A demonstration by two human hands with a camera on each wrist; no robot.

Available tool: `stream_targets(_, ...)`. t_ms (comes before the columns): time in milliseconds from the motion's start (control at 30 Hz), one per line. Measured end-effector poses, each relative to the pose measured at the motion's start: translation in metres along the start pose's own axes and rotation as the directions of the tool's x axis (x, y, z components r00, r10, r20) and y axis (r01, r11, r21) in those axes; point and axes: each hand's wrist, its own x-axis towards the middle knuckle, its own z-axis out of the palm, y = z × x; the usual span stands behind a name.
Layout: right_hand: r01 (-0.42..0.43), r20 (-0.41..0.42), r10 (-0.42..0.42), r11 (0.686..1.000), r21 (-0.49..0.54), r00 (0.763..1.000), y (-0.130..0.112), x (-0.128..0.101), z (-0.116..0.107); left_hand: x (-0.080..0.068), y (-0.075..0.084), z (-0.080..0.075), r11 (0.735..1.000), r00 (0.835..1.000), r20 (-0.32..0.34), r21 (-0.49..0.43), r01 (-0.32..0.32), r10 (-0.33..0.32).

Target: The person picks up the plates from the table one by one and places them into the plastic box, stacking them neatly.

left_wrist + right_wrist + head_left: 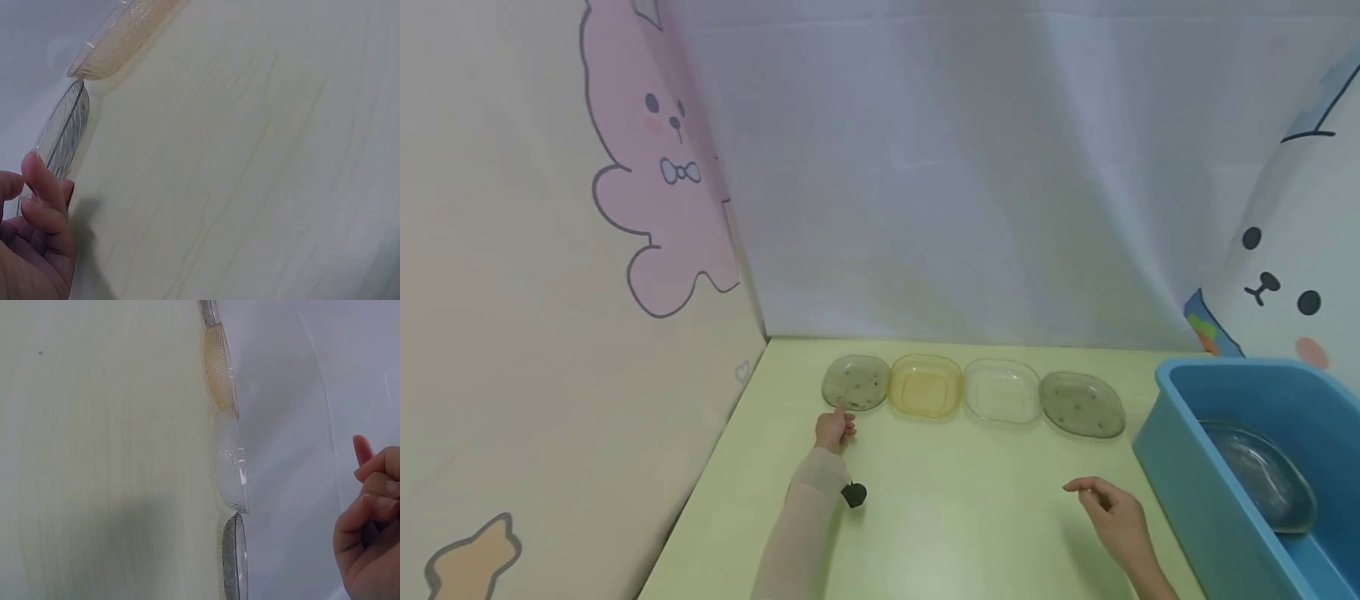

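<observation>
On the pale yellow table, my left hand (pixel 833 428) reaches to the near rim of the leftmost smoky-grey glass dish (pixel 856 382), index finger outstretched, fingertips right at the edge. In the left wrist view the other fingers (pixel 45 219) bend loosely beside this dish (pixel 65 128). My right hand (pixel 1108 510) hovers above the table with loosely bent fingers and holds nothing. An amber glass dish (pixel 927 387), a clear glass dish (pixel 1002 392) and another grey glass dish (pixel 1082 405) continue the row to the right.
A deep blue bin (pixel 1195 467) stands at the right, with a glass dish (pixel 1262 479) inside. White curtain (pixel 940 183) hangs behind the row. A cartoon-printed wall (pixel 572 350) borders the table's left side. A small black object (pixel 854 494) shows beside the left sleeve.
</observation>
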Motion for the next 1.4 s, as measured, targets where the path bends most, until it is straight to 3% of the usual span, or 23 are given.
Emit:
stream_targets(200, -0.092, 0.043, 0.091, 0.996, 0.011, 0.995, -0.001, -0.001, 0.001, -0.002, 0.003, 0.004, 0.999, 0.999, -0.027, -0.022, 0.024, -0.025)
stream_targets(433, -0.066, 0.035, 0.065, 0.998, 0.011, 0.997, 0.002, 0.003, 0.004, 0.004, 0.003, 0.009, 0.999, 0.999, -0.043, -0.053, 0.01, -0.012)
stream_targets(600, -0.076, 0.075, 0.075, 0.997, 0.004, 0.994, 0.006, 0.004, 0.005, 0.004, 0.001, 0.012, 0.998, 0.998, -0.057, -0.07, 0.003, -0.007)
stream_targets(733, -0.093, 0.114, 0.092, 0.996, 0.006, 0.989, 0.009, 0.003, 0.007, 0.0, -0.001, 0.014, 0.996, 0.994, -0.108, -0.093, 0.006, -0.016)
stream_targets(833, -0.084, 0.116, 0.083, 0.996, 0.009, 0.99, 0.01, 0.003, 0.009, -0.004, 0.0, 0.013, 0.995, 0.983, -0.186, -0.094, -0.03, 0.012)
stream_targets(933, -0.069, 0.11, 0.067, 0.998, 0.01, 0.992, 0.009, 0.004, 0.01, -0.011, 0.003, 0.007, 0.994, 0.956, -0.281, -0.055, -0.098, 0.079)
stream_targets(1033, -0.052, 0.108, 0.052, 0.999, -0.002, 0.993, 0.009, 0.004, 0.011, -0.023, 0.009, -0.008, 0.982, 0.929, -0.319, 0.037, -0.185, 0.187)
stream_targets(1200, -0.023, 0.102, 0.025, 1.0, -0.021, 0.994, 0.01, 0.005, 0.012, -0.052, 0.018, -0.036, 0.936, 0.909, -0.241, 0.176, -0.305, 0.341)
stream_targets(1400, -0.003, 0.111, 0.005, 1.0, -0.014, 0.994, 0.001, 0.007, 0.018, -0.086, 0.005, -0.058, 0.862, 0.875, -0.137, 0.299, -0.41, 0.464)
